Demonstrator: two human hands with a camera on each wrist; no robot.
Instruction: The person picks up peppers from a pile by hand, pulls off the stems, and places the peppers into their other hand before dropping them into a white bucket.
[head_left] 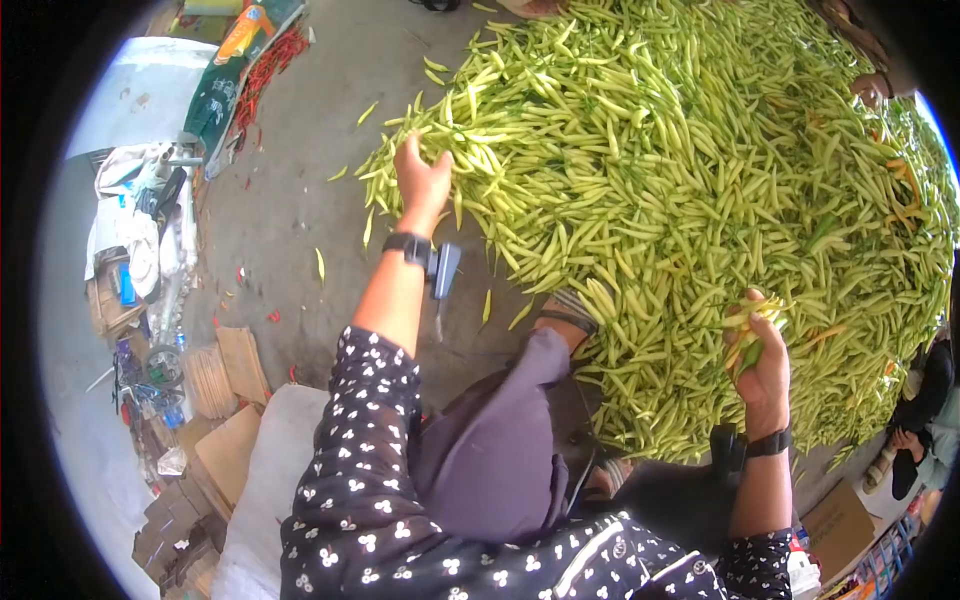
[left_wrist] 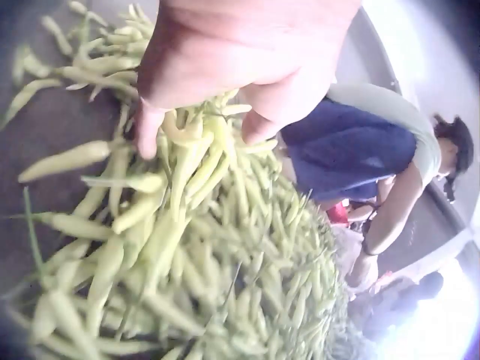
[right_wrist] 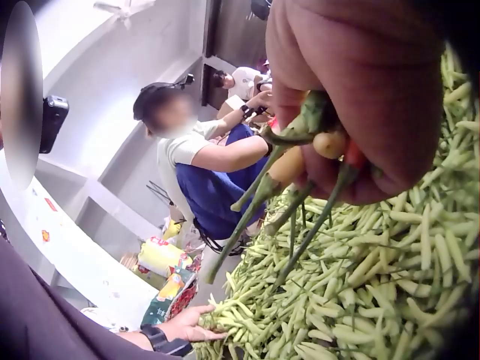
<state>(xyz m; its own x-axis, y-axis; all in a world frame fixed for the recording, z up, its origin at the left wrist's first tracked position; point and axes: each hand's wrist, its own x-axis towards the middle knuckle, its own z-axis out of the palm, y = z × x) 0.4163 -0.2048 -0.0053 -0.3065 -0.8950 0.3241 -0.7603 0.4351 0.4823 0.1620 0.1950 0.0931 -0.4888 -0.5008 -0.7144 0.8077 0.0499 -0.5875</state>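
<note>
A broad heap of pale green peppers [head_left: 640, 190] covers the floor. At its left edge is my left hand [head_left: 424, 185], thumb and fingers spread over the peppers; in the left wrist view the fingers of that hand [left_wrist: 240, 60] reach down around a few light peppers [left_wrist: 196, 161], and whether they grip them I cannot tell. My right hand [head_left: 766, 365], above the heap's near right part, holds a small bunch of peppers [head_left: 745, 335]. The right wrist view shows this hand [right_wrist: 360, 97] curled round several stems, with orange, red and green peppers [right_wrist: 286, 166] among them.
Red peppers [head_left: 272, 75] lie by a green sack [head_left: 212, 110] at the upper left. Flattened cardboard [head_left: 222, 455] and clutter line the left side. A person in a blue garment [left_wrist: 349, 150] crouches beyond the heap. Another person's hand [head_left: 870, 88] is at the upper right. A cardboard box [head_left: 840, 528] stands lower right.
</note>
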